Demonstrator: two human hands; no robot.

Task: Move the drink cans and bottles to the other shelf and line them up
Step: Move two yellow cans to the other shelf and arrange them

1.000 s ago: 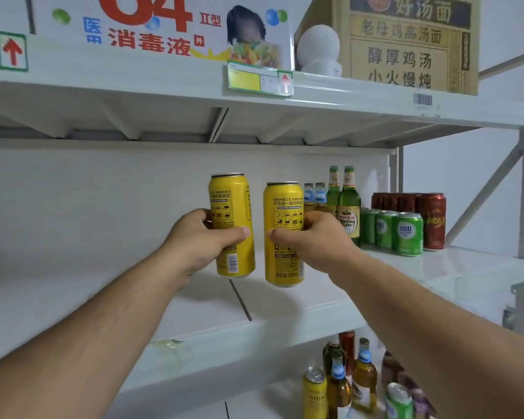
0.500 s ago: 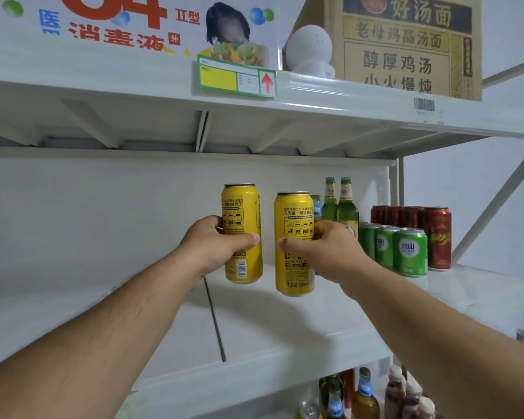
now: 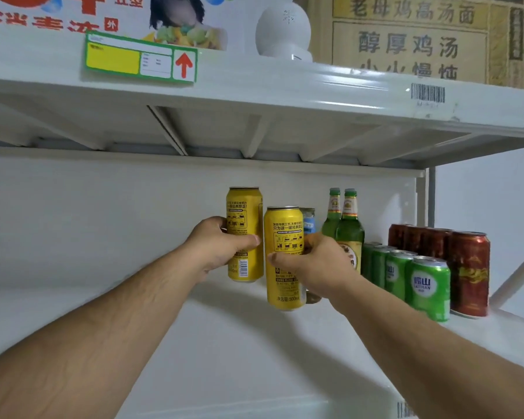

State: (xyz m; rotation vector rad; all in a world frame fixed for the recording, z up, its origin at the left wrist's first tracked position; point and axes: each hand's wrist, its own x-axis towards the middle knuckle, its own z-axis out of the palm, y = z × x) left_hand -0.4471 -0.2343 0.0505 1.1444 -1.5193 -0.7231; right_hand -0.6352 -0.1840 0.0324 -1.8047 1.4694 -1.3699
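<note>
Yellow tall aluminium can [image 3: 244,234] in the left hand [image 3: 221,247], its twin, the second yellow can [image 3: 285,258], gripped by the right hand [image 3: 316,263]: both have travelled deeper over the white metal shelf [image 3: 239,343], closing on the green glass bottles [image 3: 344,228] toward its right end. Set-down looks imminent, extending that line.

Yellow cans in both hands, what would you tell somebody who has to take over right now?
Left hand grips one yellow can, upright, above the shelf.
Right hand grips the other yellow can, upright, slightly lower and nearer.
Already lined up on the right: green bottles, green cans, red cans.
A blue-labelled bottle stands partly hidden behind the right hand.
Left to do: set both yellow cans down, probably left of the bottles, in line.
</note>
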